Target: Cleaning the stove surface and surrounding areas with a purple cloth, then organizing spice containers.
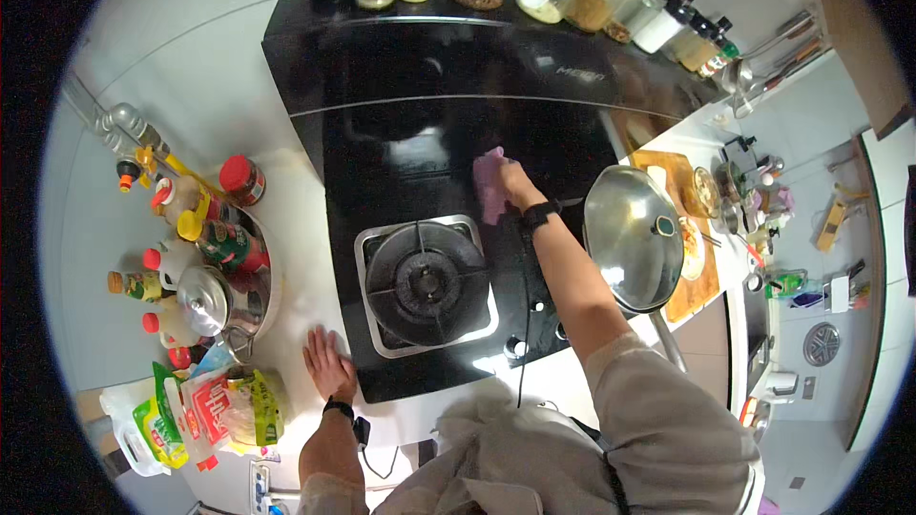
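Note:
My right hand [514,182] grips a purple cloth [490,186], which lies against the black glass at the back of the gas stove [401,186]. The fingers are partly hidden by the cloth and the hand itself. Just in front and to the left is the burner [427,285], with a round black pan support in a square metal tray. My left hand [330,365] rests palm down on the white counter [304,257], beside the stove's left front edge. It holds nothing, and its fingers are slightly spread.
A lidded wok [633,236] sits right of my right arm, its handle pointing towards me. Beyond it are a cutting board [698,293] and a plate of food [691,249]. Sauce bottles [229,243] and a steel pot [215,300] crowd the left. Spice jars [587,0] line the range hood [444,57].

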Action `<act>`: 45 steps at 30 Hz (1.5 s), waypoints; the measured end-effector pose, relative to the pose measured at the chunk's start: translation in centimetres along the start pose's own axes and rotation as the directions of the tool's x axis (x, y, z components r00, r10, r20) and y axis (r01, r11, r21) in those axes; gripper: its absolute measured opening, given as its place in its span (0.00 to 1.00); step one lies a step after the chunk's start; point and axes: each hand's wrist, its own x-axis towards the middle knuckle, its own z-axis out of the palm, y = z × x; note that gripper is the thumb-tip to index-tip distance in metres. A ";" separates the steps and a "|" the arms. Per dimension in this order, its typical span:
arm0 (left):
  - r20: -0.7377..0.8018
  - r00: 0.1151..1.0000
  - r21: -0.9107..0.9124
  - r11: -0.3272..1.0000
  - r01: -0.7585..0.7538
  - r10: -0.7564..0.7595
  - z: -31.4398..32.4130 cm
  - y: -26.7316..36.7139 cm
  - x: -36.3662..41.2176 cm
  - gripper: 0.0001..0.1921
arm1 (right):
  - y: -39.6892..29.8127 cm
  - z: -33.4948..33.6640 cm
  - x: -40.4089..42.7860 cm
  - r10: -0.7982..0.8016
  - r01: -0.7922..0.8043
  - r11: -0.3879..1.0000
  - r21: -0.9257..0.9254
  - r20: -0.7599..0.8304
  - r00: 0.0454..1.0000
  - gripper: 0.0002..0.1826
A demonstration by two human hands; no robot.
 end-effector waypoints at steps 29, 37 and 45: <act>0.036 0.999 -0.047 0.999 -0.006 0.008 -0.6 0.7 0.7 0.28 | -4.5 0.9 -3.6 -0.878 0.473 0.267 -0.840 -0.009 0.479 0.23; 0.024 1.000 -0.082 0.997 0.009 -0.007 -0.7 0.8 0.8 0.28 | 1.0 2.2 -2.1 -0.740 0.608 0.025 -0.793 0.395 0.545 0.30; 0.062 0.998 -0.060 0.998 0.022 -0.018 -0.7 1.0 0.9 0.30 | -5.7 1.2 -4.8 -0.884 0.585 0.187 -0.789 0.123 0.450 0.29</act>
